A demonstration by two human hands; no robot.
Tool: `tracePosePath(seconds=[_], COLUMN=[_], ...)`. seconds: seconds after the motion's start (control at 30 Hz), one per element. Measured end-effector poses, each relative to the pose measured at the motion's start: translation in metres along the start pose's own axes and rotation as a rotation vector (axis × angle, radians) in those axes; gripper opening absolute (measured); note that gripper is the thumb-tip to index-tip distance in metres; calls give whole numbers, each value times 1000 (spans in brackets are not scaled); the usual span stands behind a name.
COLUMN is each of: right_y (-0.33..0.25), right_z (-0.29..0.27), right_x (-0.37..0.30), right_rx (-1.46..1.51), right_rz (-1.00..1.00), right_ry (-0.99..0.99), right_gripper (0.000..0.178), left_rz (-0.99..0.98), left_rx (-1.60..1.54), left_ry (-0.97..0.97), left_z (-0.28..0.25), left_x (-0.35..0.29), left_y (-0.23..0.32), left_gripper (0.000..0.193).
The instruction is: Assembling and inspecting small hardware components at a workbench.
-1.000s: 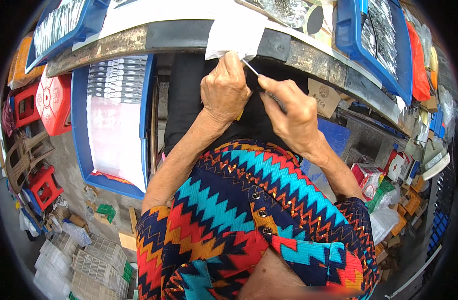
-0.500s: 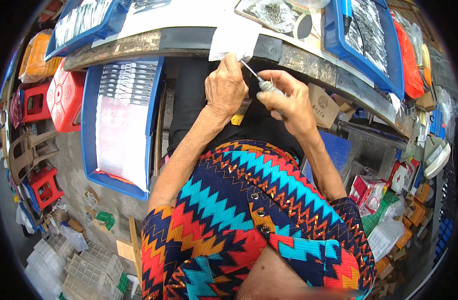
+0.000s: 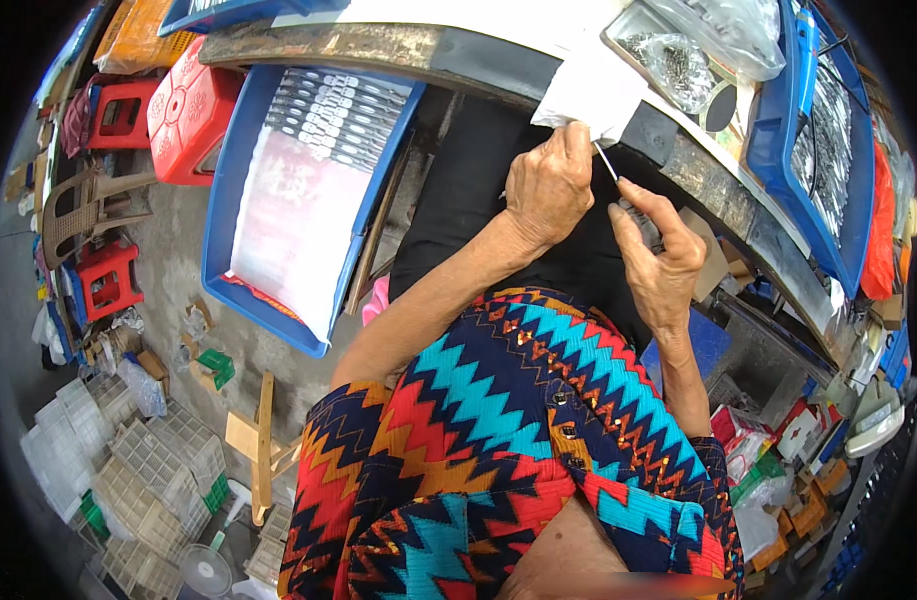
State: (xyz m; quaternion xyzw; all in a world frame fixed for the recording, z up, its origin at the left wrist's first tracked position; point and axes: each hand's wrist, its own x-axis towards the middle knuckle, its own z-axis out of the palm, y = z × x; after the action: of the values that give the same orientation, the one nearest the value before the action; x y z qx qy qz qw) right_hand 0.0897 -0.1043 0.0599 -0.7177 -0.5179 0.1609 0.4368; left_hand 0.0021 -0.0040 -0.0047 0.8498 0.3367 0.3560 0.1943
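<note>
At the bench edge my left hand (image 3: 551, 185) is closed, fingertips pinched together by the near edge of a white cloth or paper sheet (image 3: 594, 95). Whatever small piece those fingers hold is hidden. My right hand (image 3: 661, 250) wraps round a screwdriver (image 3: 607, 162) with a thin metal shaft and a greyish handle, mostly covered by the fingers. The shaft slants up and left, its tip close beside my left fingertips; I cannot tell what it touches.
A blue tray (image 3: 216, 255) of black-and-white handled pieces stands left of the bench (image 3: 339, 52). On the bench top are a shallow tray of small metal parts (image 3: 669, 70) and a blue bin (image 3: 851, 235) of slim metal pieces. Red stools (image 3: 191, 115) stand at far left.
The whole view has shifted, so the bench and both hands sit farther right in it. The screwdriver shaft stands a little steeper. Both hands keep their grips.
</note>
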Motion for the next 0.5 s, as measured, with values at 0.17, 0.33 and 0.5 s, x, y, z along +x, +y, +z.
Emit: tracePosePath(seconds=[0.17,0.33,0.5], right_y=[-5,-9,22], right_z=[2,-5,-9], right_x=[1,10,6], right_rx=[291,757,1467], right_rz=[394,735,993], right_ry=[-43,-40,-139], right_gripper=[22,26,27], left_rz=[-28,-35,-54], left_rx=[31,42,54], left_ry=[4,3,16], left_z=[-1,0,0], left_x=[-1,2,2], left_y=[-3,-1,4], left_gripper=[11,12,15])
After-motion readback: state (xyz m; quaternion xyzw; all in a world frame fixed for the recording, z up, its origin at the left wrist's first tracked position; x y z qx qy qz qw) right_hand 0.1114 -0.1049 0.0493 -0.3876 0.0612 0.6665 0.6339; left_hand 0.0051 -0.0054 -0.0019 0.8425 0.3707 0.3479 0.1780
